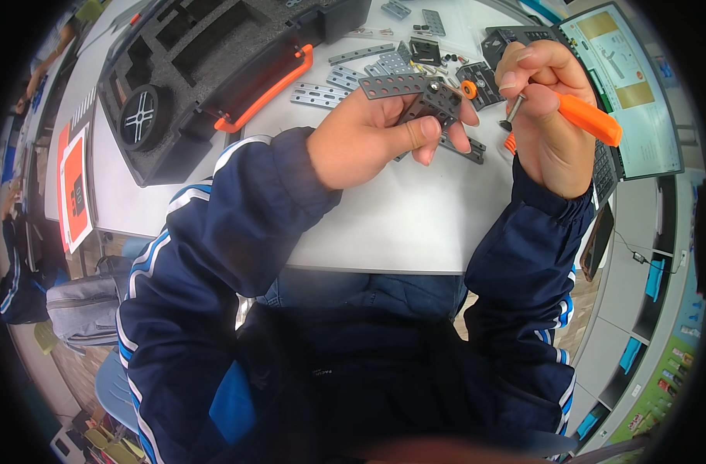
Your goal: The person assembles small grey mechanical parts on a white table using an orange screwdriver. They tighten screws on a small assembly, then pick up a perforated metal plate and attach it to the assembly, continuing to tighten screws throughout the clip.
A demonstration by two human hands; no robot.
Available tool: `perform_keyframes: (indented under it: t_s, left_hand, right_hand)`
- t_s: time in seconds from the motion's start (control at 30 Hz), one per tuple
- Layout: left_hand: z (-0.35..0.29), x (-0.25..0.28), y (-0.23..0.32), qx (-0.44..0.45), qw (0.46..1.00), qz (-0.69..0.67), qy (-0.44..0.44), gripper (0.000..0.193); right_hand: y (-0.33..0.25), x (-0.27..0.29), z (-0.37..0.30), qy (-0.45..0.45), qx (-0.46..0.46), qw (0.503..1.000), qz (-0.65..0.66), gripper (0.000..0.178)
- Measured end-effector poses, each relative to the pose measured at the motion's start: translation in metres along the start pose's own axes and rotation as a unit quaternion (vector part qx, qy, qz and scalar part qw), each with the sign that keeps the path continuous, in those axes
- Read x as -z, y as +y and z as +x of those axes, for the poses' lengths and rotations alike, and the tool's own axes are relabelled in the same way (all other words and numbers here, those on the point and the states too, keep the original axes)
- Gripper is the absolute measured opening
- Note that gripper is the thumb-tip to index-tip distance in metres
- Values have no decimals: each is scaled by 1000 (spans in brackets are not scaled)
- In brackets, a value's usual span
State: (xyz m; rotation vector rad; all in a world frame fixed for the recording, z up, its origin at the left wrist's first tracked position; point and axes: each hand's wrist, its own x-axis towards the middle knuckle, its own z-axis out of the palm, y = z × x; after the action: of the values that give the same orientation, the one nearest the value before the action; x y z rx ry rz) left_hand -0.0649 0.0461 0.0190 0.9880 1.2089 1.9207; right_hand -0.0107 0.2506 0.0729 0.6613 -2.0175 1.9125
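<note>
My left hand (372, 139) is closed around a dark grey perforated metal bracket assembly (438, 104), held up above the table. A flat perforated strip (391, 85) reaches out from it to the left, above the thumb. My right hand (554, 143) grips a screwdriver with an orange handle (589, 120), which slants out to the right past the palm. Between thumb and fingers its short metal shaft points down and left. A small dark piece (505, 124) sits at the shaft's end; whether it is a screw I cannot tell. The shaft is apart from the bracket.
Loose perforated metal strips (319, 95) and small parts lie on the white table (384, 224). At the back left stands a black foam-lined case with an orange handle (268, 89) and a black wheel (144, 116). An open laptop (631, 93) is at the right.
</note>
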Motion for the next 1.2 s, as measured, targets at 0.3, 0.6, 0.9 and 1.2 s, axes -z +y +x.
perform_keyframes:
  t_s: [0.3, 0.6, 0.9, 1.2]
  left_hand:
    - [-1, 0, 0, 4, 1000, -1, 3, 23]
    - [-1, -2, 0, -17, 1000, -11, -5, 24]
    - [-1, 0, 1, -11, 1000, 8, -18, 27]
    - [-1, -2, 0, 9, 1000, 6, -13, 25]
  right_hand:
    - [-1, 1, -1, 117, -37, 990, -64, 22]
    - [25, -3, 6, 71, -51, 884, -459, 19]
    - [53, 2, 4, -17, -54, 856, -514, 28]
    - [51, 22, 14, 130, -45, 844, -518, 11]
